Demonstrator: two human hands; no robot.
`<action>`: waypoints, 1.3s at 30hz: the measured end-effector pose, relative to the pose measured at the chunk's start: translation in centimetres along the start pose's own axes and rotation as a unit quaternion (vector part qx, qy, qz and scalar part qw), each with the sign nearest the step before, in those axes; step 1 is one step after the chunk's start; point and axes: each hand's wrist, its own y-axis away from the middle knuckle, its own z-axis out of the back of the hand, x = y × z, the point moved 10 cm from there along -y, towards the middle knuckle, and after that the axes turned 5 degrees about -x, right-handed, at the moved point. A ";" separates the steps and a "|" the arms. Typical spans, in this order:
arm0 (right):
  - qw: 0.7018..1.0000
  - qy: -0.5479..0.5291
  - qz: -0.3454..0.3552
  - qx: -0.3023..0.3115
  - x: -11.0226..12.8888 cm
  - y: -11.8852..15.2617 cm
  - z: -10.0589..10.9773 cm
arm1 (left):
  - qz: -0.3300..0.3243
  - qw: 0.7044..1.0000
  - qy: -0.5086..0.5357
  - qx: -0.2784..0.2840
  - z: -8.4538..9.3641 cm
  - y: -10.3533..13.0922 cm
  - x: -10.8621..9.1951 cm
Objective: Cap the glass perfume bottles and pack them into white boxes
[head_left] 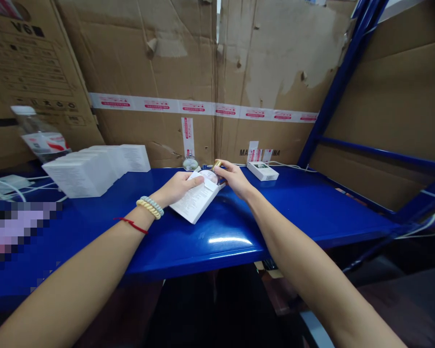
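My left hand (176, 187) is closed around a white printed carton (195, 204), its thumb lying near the open top end. The carton is tilted above the blue table, its open end pointing away and to the right. A round, clear perfume bottle (210, 176) with a gold cap (216, 165) sits partly inside that opening. Fingers of my right hand (235, 179) close on the bottle at its cap and side. The lower part of the bottle is hidden by the carton. Behind my hands stands a second round glass bottle (190, 163).
A row of white cartons (90, 169) stands at left, near a plastic drink bottle (41, 137) and white cables (12, 186). One white box (263, 171) lies at the back right of the blue table (293, 208). Cardboard (141, 63) walls the back; a blue metal post (333, 101) rises at right.
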 end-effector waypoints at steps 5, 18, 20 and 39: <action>0.998 -0.016 0.058 0.022 1.2 0.2 -1.0 | -0.111 0.988 -0.059 -0.087 0.4 0.0 -2.1; 0.983 0.064 0.172 -0.005 4.0 1.1 -0.1 | -0.185 0.959 -0.156 -0.150 0.4 1.5 -4.3; 0.986 0.072 0.153 -0.007 3.7 1.0 -0.1 | -0.182 0.959 -0.158 -0.150 0.4 1.4 -4.3; 0.970 0.110 0.217 0.006 6.4 2.9 -0.6 | -0.229 0.917 -0.200 -0.257 0.5 3.3 -5.3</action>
